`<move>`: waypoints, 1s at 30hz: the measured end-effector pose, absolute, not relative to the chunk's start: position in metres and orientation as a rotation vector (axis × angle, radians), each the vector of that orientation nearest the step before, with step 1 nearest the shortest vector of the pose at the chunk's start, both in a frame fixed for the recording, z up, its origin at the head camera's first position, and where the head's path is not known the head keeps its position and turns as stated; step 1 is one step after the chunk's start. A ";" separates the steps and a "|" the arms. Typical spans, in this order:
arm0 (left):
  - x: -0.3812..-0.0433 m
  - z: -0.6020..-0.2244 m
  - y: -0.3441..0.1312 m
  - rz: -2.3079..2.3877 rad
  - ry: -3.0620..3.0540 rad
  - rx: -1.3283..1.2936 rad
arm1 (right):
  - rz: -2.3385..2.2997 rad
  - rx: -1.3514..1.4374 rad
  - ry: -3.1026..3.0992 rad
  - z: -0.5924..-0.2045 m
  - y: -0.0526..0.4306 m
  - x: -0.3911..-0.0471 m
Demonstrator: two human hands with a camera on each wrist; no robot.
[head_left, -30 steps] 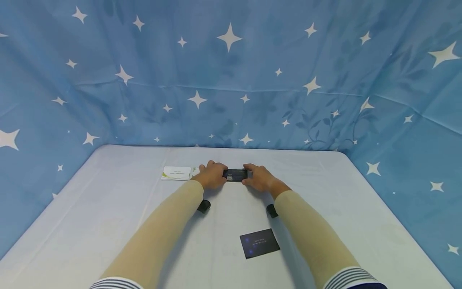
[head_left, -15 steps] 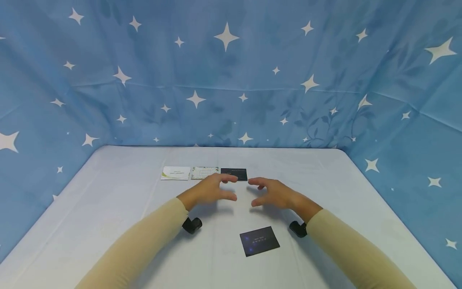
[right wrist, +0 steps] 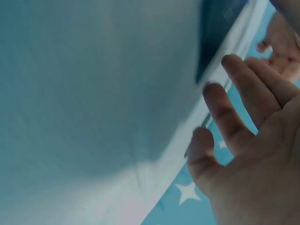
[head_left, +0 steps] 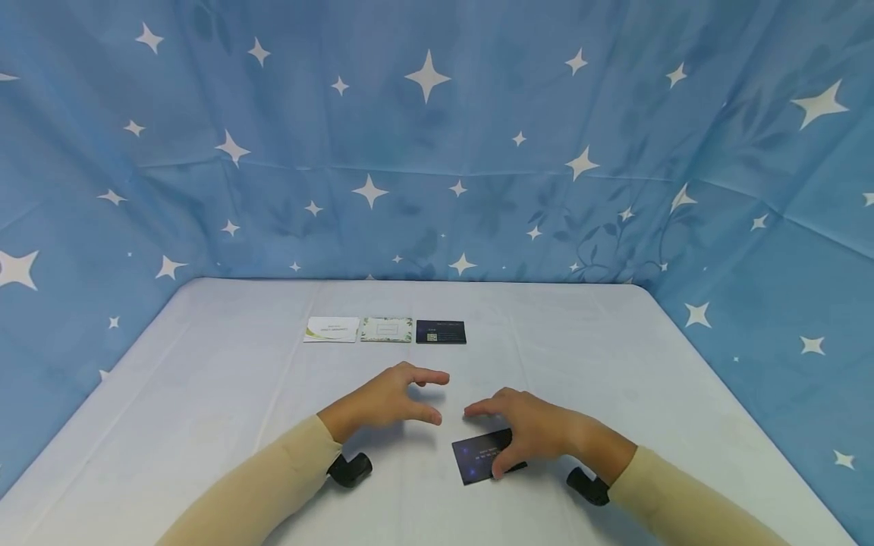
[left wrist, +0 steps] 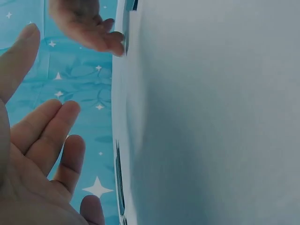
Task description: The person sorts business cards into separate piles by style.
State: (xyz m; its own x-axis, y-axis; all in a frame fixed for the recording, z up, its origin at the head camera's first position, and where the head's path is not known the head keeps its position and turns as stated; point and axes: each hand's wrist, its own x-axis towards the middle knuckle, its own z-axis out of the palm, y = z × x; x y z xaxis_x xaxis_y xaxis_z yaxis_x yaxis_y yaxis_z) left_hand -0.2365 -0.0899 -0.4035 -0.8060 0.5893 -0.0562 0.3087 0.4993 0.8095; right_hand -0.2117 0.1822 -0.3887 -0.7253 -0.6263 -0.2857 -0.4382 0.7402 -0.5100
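Observation:
In the head view my right hand (head_left: 536,427) is over a dark card (head_left: 471,459) with small printed text and bluish spots, lying tilted on the table. Its thumb and fingers are spread and overlap the card's right part. My left hand (head_left: 389,394) hovers to the left of that card, fingers and thumb apart with nothing between them. In the left wrist view the left fingers (left wrist: 51,133) are extended. The right wrist view shows the right fingers (right wrist: 248,93) loosely bent beside the dark card (right wrist: 218,35).
A row of cards lies farther back on the white table (head_left: 580,349): a white one (head_left: 331,330), a leaf-bordered one (head_left: 386,330) and a black one (head_left: 441,332) with a small square code. A blue star-patterned curtain (head_left: 437,152) hangs behind.
Both hands have let go of the black card in the back row and drawn back toward the front. The right hand has come over the tilted dark card; the row of cards is uncovered.

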 end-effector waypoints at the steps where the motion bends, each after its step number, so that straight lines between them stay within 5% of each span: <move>1: -0.236 -0.404 -0.090 1.202 2.424 0.750 | -0.549 -0.825 2.503 -0.390 0.181 -0.210; 30: -0.225 -0.405 -0.062 0.834 2.600 0.756 | -0.397 -0.797 2.760 -0.393 0.192 -0.211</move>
State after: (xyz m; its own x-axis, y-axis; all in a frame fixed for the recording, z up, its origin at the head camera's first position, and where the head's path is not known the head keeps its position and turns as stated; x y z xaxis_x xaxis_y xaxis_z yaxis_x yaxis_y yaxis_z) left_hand -0.2246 -0.0621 -0.4052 -0.8139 0.5675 -0.1250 0.3890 0.6919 0.6083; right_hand -0.2111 0.1919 -0.3929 -0.8221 -0.5483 -0.1533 -0.4828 0.8141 -0.3227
